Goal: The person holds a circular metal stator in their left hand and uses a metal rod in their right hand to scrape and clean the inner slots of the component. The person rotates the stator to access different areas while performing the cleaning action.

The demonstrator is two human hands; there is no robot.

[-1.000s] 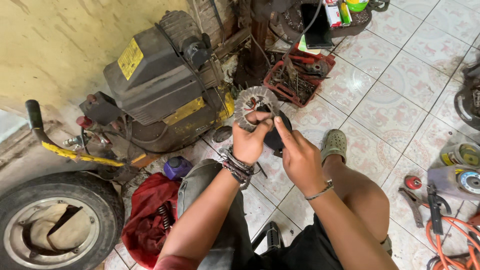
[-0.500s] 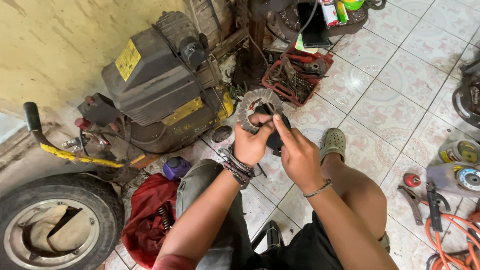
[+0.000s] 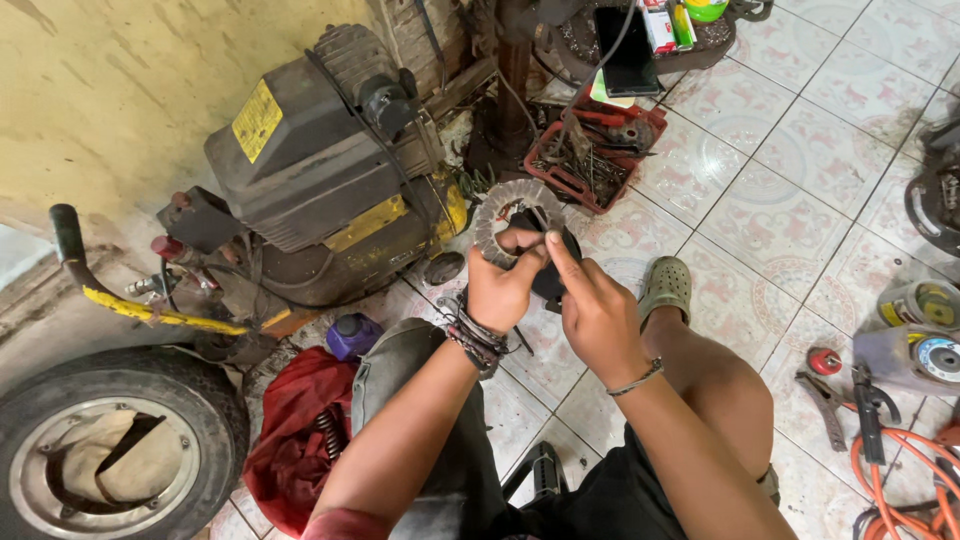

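My left hand (image 3: 503, 286) grips a round grey metal ring with toothed edges (image 3: 497, 213), held upright above the tiled floor. My right hand (image 3: 595, 312) holds a black part (image 3: 551, 280) behind and beside the ring, with the index finger stretched up against the ring's inner side. Both wrists wear bracelets. My knees and a green sandal (image 3: 666, 287) lie just below the hands.
A black and yellow air compressor (image 3: 318, 175) stands at the left by the wall, with a tyre (image 3: 115, 450) and red cloth (image 3: 297, 440) near it. A red tray of parts (image 3: 590, 150) is behind. Pliers (image 3: 868, 405), orange cable (image 3: 900, 470) and tins (image 3: 915, 330) lie at right.
The hands and ring have shifted slightly; my right index finger now reaches up along the ring, and the view has drifted a little.
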